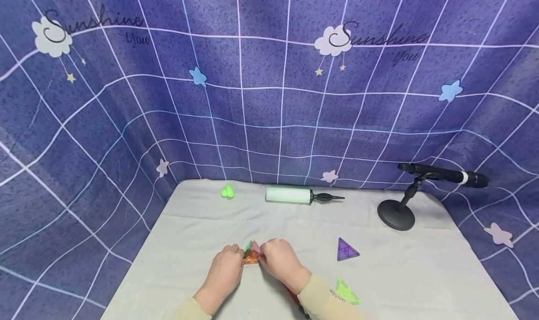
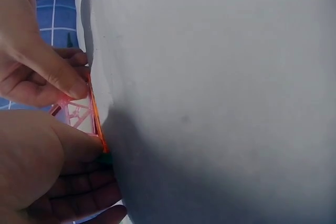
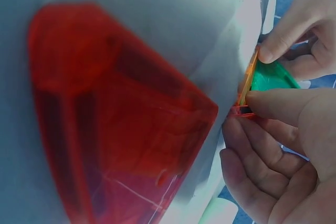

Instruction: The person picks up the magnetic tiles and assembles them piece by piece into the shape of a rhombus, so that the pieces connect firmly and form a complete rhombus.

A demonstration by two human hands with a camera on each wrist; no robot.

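Observation:
Between both hands stands a small shape of translucent triangular tiles: an orange tile (image 1: pixel 251 259) low toward the person, a green tile (image 3: pixel 270 77) on the left side and a pink tile (image 2: pixel 77 115) on the right. My left hand (image 1: pixel 227 265) pinches the left side of the shape with thumb and fingers. From the right, my right hand (image 1: pixel 281 260) pinches the pink side, its thumb along the edge. The fingers hide parts of the tiles. A red translucent piece (image 3: pixel 142 124) lies by the right forearm, large in the right wrist view.
To the right lie a purple triangle (image 1: pixel 347 250) and a lime-green triangle (image 1: pixel 347 292). Along the back are a bright green lobed object (image 1: pixel 228 192) and a white hand pump (image 1: pixel 289 195) with a black nozzle. A black microphone-like device on a stand (image 1: pixel 396 214) is at back right.

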